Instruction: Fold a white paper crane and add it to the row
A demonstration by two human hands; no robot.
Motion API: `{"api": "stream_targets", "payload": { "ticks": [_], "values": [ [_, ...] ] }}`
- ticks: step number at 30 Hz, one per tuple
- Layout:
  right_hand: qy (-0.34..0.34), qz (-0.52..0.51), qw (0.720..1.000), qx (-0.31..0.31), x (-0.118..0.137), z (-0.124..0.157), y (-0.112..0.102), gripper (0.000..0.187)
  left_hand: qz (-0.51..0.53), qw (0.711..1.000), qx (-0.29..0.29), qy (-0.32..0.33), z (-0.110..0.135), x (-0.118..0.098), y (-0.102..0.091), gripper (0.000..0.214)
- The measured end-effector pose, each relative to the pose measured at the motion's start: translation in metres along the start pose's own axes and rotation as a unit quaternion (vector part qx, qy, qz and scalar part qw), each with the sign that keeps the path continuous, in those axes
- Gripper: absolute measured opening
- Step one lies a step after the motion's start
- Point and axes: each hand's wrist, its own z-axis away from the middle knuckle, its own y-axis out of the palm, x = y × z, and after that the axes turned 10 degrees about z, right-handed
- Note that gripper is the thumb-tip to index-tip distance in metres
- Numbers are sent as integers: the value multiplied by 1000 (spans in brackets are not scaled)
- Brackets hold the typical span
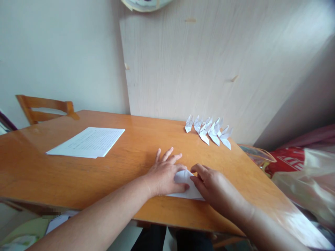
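Observation:
A white sheet of paper (185,181), partly folded, lies near the front edge of the orange wooden table (78,174). My left hand (163,172) rests flat on its left part, fingers spread, thumb pressing the paper down. My right hand (211,186) lies on the paper's right side, with finger and thumb pinching a fold at the paper's middle. Most of the sheet is hidden under both hands.
Several folded white paper cranes (209,130) stand in a row at the table's far edge by a pale wooden panel (209,62). A stack of printed sheets (89,142) lies at the left. A wooden chair (44,108) stands behind; plastic bags (300,174) sit at right.

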Motion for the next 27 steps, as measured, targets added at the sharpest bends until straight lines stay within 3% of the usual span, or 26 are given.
{"api": "stream_targets", "payload": {
  "ticks": [5,18,27],
  "values": [
    [3,65,997,52,3,3,8,21,4,1000,2,-3,0,-1,2,59],
    [-74,222,969,76,7,0,11,41,10,1000,6,-15,-2,-2,2,65],
    [-79,220,970,65,4,-2,13,44,11,1000,-2,-23,-2,-1,5,69]
  ]
}}
